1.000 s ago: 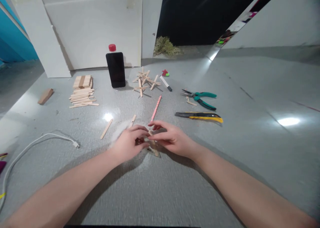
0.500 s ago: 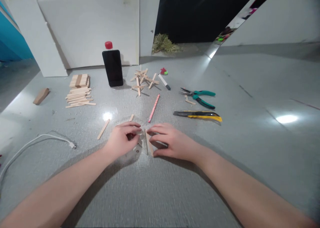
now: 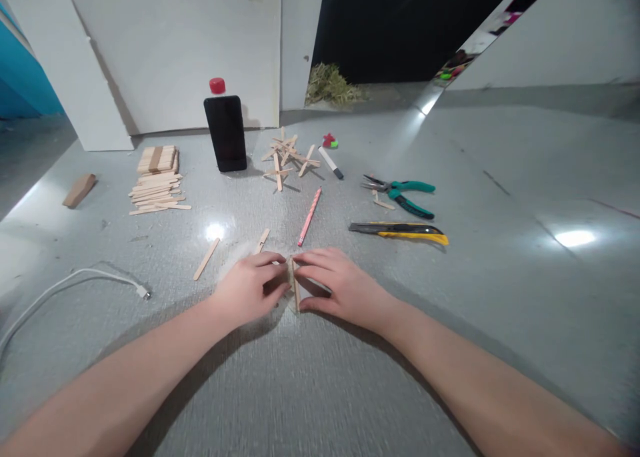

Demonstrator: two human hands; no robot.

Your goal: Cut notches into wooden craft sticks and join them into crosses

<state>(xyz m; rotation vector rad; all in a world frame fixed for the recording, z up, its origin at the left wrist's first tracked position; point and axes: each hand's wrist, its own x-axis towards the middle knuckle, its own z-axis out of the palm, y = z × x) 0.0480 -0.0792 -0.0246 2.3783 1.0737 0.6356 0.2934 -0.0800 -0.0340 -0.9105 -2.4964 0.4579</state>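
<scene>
A wooden craft stick [image 3: 296,290] lies lengthwise on the grey table between my two hands. My right hand [image 3: 345,283] grips it from the right, fingertips at its far part and thumb close to its near end. My left hand [image 3: 253,287] is at the left side of the stick, fingers curved and apart, fingertips very near or touching it; contact is hard to make out. Just beyond my left hand a notched stick [image 3: 263,239] is partly covered by the fingers. A loose stick [image 3: 207,259] lies to the left. A pink pencil [image 3: 310,217] rests beyond my fingertips.
At right are a yellow utility knife [image 3: 415,233] and green-handled pliers [image 3: 407,197]. Farther back are crossed sticks [image 3: 287,153], a marker [image 3: 331,162] and a phone [image 3: 226,135] before a red-capped bottle [image 3: 217,85]. Stick piles [image 3: 156,193] and a white cable [image 3: 95,271] lie left.
My left hand has moved right, toward the stick. My right hand has shifted the stick slightly left, closing the gap to the thin dark strip beside it.
</scene>
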